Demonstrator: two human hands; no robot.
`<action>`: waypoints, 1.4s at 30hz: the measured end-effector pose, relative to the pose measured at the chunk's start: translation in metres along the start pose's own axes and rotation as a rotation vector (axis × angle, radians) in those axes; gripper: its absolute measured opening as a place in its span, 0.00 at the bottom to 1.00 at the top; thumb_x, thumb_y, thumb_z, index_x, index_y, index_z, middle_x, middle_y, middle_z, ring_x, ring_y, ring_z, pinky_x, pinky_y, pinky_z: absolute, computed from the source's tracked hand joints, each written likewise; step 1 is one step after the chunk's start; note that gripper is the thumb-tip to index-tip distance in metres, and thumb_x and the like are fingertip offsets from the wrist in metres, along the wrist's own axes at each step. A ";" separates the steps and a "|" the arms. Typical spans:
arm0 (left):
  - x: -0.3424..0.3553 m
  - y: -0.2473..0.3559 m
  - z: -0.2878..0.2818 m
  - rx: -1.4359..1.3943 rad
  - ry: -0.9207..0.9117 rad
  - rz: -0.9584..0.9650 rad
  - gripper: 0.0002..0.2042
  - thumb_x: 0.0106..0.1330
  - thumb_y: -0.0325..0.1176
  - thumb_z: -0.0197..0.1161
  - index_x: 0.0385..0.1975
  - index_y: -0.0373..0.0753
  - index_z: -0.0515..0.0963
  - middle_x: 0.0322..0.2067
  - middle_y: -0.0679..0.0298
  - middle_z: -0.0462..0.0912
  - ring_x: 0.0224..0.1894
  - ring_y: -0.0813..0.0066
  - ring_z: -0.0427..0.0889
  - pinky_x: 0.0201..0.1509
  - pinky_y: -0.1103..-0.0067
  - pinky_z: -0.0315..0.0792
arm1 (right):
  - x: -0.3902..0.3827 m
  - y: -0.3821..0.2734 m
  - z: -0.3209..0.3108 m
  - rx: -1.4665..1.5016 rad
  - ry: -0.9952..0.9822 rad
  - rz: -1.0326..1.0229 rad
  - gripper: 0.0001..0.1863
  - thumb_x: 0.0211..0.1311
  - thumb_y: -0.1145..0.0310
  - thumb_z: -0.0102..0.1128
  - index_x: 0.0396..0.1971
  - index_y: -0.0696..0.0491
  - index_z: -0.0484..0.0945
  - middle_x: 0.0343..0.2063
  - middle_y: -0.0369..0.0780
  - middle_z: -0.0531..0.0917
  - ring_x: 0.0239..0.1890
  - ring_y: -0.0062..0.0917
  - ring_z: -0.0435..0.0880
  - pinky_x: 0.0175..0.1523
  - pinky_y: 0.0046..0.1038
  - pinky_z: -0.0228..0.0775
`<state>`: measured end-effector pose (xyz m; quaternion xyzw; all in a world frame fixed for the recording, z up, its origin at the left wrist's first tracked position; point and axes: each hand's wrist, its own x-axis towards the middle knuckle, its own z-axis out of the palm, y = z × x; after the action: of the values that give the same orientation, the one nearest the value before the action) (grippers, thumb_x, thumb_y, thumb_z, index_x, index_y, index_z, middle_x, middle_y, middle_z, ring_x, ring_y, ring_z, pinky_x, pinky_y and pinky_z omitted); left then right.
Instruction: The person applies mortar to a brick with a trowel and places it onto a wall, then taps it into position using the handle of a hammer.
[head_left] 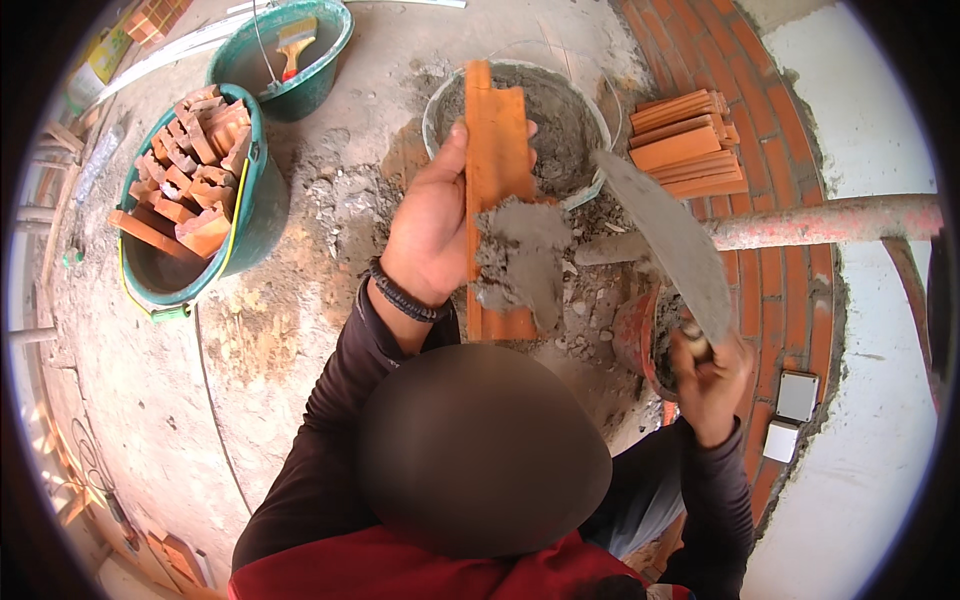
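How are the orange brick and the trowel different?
The brick is orange; the trowel looks mostly grey. The brick has a long, straight edge; the trowel narrows toward its far end. The left hand holds the brick; the right hand holds the trowel. Both are being held.

Yellow package point(106, 52): too small and blurred at the upper-left rim to read.
Paintbrush point(296, 40): nothing legible on handle or bristles.
Green bucket point(254, 222): nothing legible on the visible side.
Wall boxes point(797, 396): without readable marks.
Red garment point(400, 570): pale patch, cut off at the lower edge, unreadable.
Clay tile point(500, 150): nothing legible.
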<state>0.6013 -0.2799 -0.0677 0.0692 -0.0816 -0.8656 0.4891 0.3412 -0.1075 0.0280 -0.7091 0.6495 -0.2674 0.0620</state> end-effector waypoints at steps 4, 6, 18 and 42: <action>-0.011 -0.005 0.022 0.023 0.077 -0.075 0.22 0.80 0.46 0.39 0.62 0.38 0.68 0.55 0.59 0.78 0.56 0.66 0.77 0.62 0.68 0.72 | 0.029 -0.014 0.054 0.347 0.002 0.050 0.12 0.52 0.82 0.65 0.39 0.59 0.82 0.31 0.42 0.82 0.30 0.27 0.81 0.37 0.24 0.71; -0.014 -0.006 0.031 0.049 0.109 -0.114 0.22 0.80 0.45 0.39 0.63 0.38 0.67 0.56 0.60 0.78 0.57 0.65 0.77 0.62 0.68 0.72 | 0.045 -0.016 0.074 0.382 0.006 0.009 0.13 0.52 0.81 0.65 0.39 0.59 0.82 0.31 0.41 0.82 0.29 0.24 0.80 0.36 0.22 0.71; -0.022 -0.002 0.038 -0.050 0.038 -0.218 0.19 0.79 0.43 0.41 0.58 0.38 0.70 0.54 0.59 0.78 0.53 0.64 0.79 0.61 0.65 0.73 | 0.061 0.015 0.131 0.364 0.121 -0.128 0.15 0.48 0.83 0.64 0.40 0.58 0.81 0.34 0.44 0.82 0.32 0.32 0.82 0.37 0.26 0.72; -0.046 0.023 -0.033 0.130 0.352 0.138 0.19 0.79 0.45 0.43 0.57 0.38 0.69 0.51 0.55 0.78 0.52 0.58 0.80 0.55 0.60 0.78 | 0.115 -0.018 0.009 -0.443 -0.288 -0.119 0.09 0.62 0.66 0.62 0.33 0.57 0.78 0.25 0.45 0.82 0.28 0.42 0.82 0.31 0.37 0.70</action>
<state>0.6503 -0.2544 -0.0934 0.2449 -0.0550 -0.7976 0.5485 0.3635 -0.2172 0.0624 -0.7730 0.6339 -0.0182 -0.0188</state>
